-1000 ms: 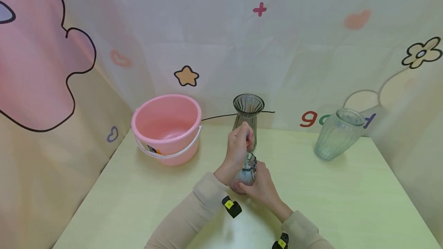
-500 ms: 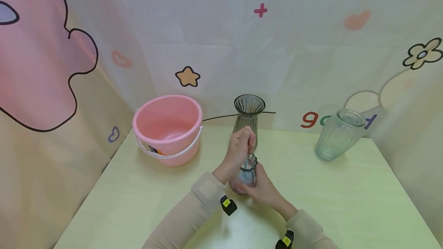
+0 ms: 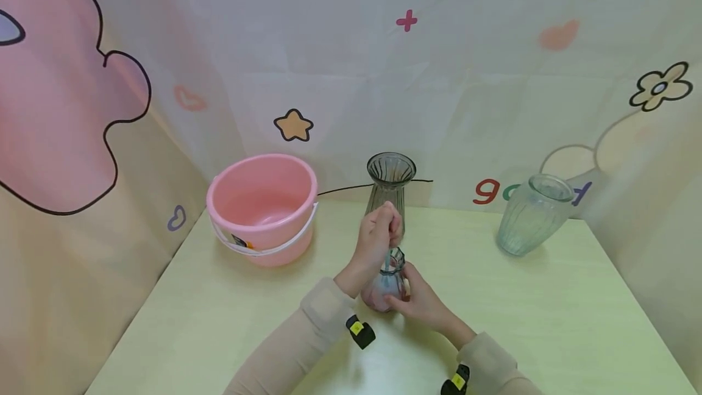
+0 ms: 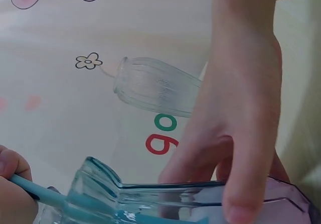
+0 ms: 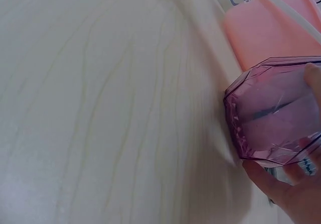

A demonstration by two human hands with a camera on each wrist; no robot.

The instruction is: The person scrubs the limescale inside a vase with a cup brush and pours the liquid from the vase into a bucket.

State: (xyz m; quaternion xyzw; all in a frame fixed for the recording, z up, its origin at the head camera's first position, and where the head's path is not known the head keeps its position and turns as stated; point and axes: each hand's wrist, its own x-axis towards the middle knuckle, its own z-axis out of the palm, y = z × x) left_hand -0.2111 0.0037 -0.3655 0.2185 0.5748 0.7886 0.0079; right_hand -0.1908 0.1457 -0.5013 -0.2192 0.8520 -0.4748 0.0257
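A small faceted glass vase (image 3: 375, 296), bluish at the neck and pink-purple at the base, is in the middle of the head view. My right hand (image 3: 425, 305) grips its side, thumb in front, fingers behind. In a fist above the mouth, my left hand (image 3: 374, 242) holds the teal handle (image 4: 47, 195) of what looks like a bottle brush. The handle runs through the neck into the vase. Through the glass a whitish mass (image 5: 281, 118) shows, blurred. Most of the grip on the handle is hidden in the head view.
Close behind the hands stands a tall grey glass vase (image 3: 388, 191). A pink bucket (image 3: 274, 255) with a white handle is at the back left. At the back right is a pale green glass vase (image 3: 529, 218). A printed cloth (image 3: 340, 96) hangs behind the table (image 3: 548, 322).
My left fist has dropped slightly toward the vase's mouth since a second ago. My right thumb has shifted to the right along the vase. The other things stay put.
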